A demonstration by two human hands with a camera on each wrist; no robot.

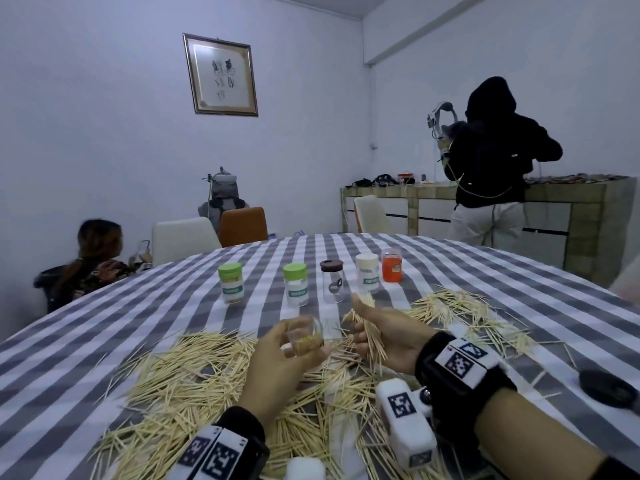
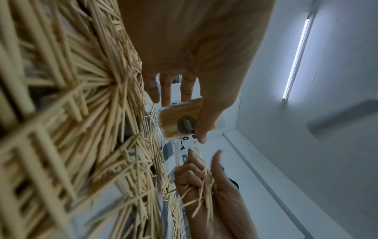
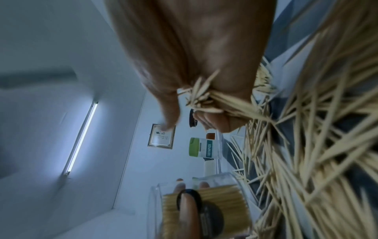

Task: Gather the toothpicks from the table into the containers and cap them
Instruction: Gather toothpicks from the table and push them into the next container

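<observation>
My left hand (image 1: 284,355) grips a clear uncapped jar (image 1: 306,337) partly filled with toothpicks, raised above the table; the jar (image 2: 180,120) shows a round dark label in the left wrist view. My right hand (image 1: 377,336) clutches a bundle of toothpicks (image 1: 369,337) in its fist, just right of the jar's mouth; the bundle (image 3: 206,98) sticks out past the curled fingers. Loose toothpicks (image 1: 194,375) lie thick over the checked tablecloth (image 1: 104,327) below both hands.
Behind the hands stand two green-capped containers (image 1: 231,282) (image 1: 295,284), a clear dark-lidded jar (image 1: 333,280), a white-capped one (image 1: 367,273) and an orange one (image 1: 392,265). A dark lid (image 1: 607,388) lies at right. A person sits far left, another stands at the counter.
</observation>
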